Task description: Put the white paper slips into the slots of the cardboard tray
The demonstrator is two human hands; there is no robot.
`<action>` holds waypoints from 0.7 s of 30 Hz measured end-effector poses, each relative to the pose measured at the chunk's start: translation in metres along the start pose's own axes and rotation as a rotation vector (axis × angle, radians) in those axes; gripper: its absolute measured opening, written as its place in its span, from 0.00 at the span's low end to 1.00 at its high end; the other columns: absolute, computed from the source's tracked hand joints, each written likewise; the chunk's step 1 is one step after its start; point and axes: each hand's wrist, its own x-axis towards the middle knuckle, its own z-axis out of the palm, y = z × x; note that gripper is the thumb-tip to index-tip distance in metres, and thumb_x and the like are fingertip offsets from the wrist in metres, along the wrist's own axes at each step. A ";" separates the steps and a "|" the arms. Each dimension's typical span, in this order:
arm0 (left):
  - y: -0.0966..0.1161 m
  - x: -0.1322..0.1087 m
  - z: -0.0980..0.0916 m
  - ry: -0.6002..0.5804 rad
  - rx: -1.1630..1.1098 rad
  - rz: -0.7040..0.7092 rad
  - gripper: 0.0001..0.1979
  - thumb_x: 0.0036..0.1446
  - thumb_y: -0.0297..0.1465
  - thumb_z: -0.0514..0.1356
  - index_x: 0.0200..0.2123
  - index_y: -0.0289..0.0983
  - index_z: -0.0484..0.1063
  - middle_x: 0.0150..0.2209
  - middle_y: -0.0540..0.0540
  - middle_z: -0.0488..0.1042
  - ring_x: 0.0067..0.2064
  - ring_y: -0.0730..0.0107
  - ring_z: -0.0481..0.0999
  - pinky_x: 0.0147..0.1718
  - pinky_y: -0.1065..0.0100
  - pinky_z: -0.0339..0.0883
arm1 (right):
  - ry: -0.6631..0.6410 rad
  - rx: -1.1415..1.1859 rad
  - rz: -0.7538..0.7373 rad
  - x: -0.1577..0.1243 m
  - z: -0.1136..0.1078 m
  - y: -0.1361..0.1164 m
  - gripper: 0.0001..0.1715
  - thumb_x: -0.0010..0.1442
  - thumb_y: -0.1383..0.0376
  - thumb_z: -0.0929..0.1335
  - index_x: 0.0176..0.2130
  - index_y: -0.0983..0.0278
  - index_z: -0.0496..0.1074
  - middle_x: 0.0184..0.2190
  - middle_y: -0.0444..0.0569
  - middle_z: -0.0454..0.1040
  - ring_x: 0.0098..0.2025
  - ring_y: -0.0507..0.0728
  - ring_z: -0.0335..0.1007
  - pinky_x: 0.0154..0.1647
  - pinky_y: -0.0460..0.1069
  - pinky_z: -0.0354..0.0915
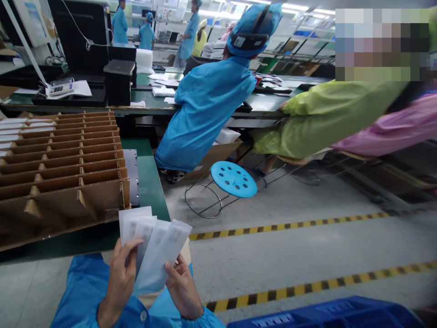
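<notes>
Several translucent white sleeves (155, 255) are fanned out between my hands, just in front of my blue smock. Faint grey marks show through near their upper ends; what is inside them I cannot make out. My left hand (123, 269) pinches the left part of the fan between thumb and fingers. On the right edge, lower down, my right hand (182, 282) grips the sleeves with its thumb on top. A cardboard divider grid (102, 200) sits on the green table just beyond my left hand, with white pieces in its far left slots.
A blue round stool (234, 179) stands on the floor ahead. People in blue, yellow and pink smocks sit along a long workbench (153, 109). A blue plastic crate (327, 314) lies at the lower right. Yellow-black tape (287, 225) marks the floor.
</notes>
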 end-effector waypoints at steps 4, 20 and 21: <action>0.008 0.002 -0.004 -0.137 0.003 -0.022 0.18 0.59 0.44 0.53 0.40 0.39 0.76 0.45 0.41 0.73 0.48 0.58 0.73 0.46 0.63 0.68 | -0.017 -0.077 -0.013 -0.001 -0.001 0.000 0.31 0.43 0.59 0.78 0.46 0.61 0.71 0.42 0.52 0.79 0.43 0.62 0.75 0.46 0.57 0.71; -0.059 0.039 0.035 -0.107 -0.408 -0.181 0.41 0.49 0.58 0.56 0.58 0.36 0.62 0.54 0.37 0.71 0.58 0.49 0.68 0.57 0.55 0.62 | -0.076 -0.564 -0.383 0.091 0.000 0.027 0.11 0.46 0.57 0.73 0.29 0.60 0.73 0.26 0.45 0.76 0.34 0.59 0.72 0.39 0.53 0.69; -0.061 0.045 0.038 -0.116 -0.424 -0.188 0.39 0.47 0.59 0.56 0.52 0.35 0.68 0.53 0.37 0.72 0.58 0.47 0.67 0.57 0.55 0.61 | -0.040 -0.574 -0.407 0.099 0.000 0.033 0.11 0.46 0.57 0.73 0.27 0.59 0.72 0.25 0.44 0.74 0.32 0.58 0.71 0.36 0.52 0.69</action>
